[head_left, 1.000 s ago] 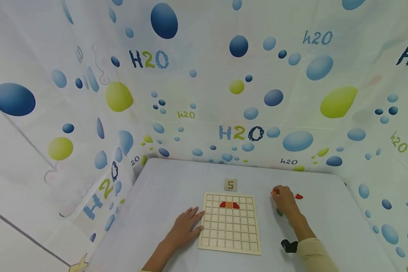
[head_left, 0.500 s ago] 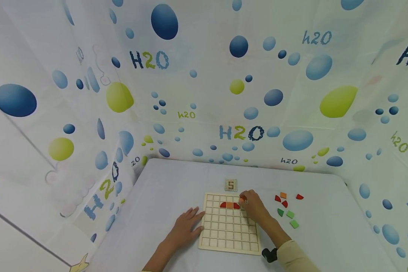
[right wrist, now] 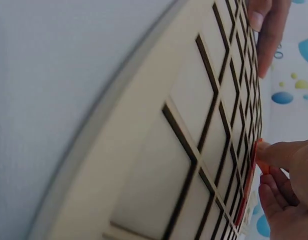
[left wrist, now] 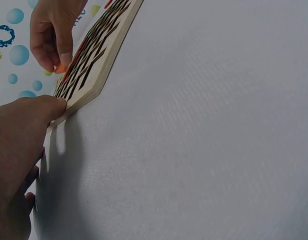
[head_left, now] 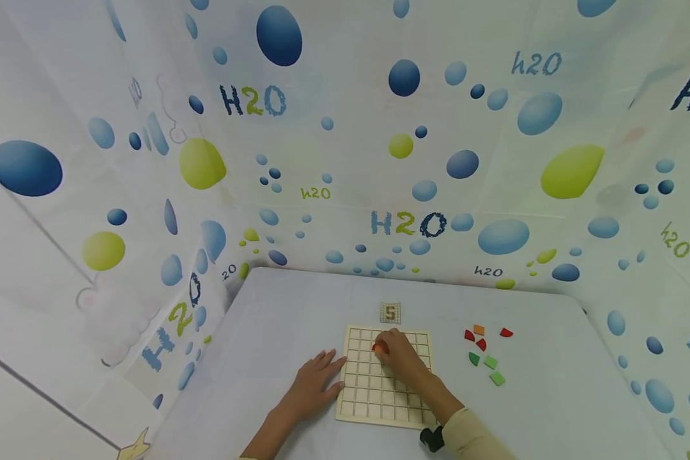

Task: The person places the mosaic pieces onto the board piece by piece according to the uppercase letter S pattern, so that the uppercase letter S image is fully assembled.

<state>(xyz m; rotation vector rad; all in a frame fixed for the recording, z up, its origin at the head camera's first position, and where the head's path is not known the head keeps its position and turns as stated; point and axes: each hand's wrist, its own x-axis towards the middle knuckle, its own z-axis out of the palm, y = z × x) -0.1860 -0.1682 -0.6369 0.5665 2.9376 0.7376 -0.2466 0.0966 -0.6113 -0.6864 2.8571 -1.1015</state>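
Observation:
A wooden grid board [head_left: 361, 397] lies on the white-covered table. My left hand [head_left: 315, 383] rests at its left edge with fingers extended, and the thumb touches the rim in the left wrist view. Over the board's upper rows, my right hand [head_left: 401, 359] pinches a small orange tile [left wrist: 60, 68] between thumb and fingers. A red quarter-round tile [head_left: 374, 347] shows in the grid beside those fingertips. The other tiles in that row are hidden by the hand in the head view. Red also shows along the grid under the right fingers in the right wrist view.
A small pattern card [head_left: 390, 312] lies behind the board. To the right are loose tiles: an orange square [head_left: 479, 330], several red quarter-rounds [head_left: 506, 332], a dark green quarter-round [head_left: 474, 359] and light green squares [head_left: 497, 379]. A patterned curtain [head_left: 345, 153] surrounds the table.
My right hand has moved left from the loose tiles to above the board, carrying the orange tile. The loose tiles it covered are now visible. My left hand has stayed in place.

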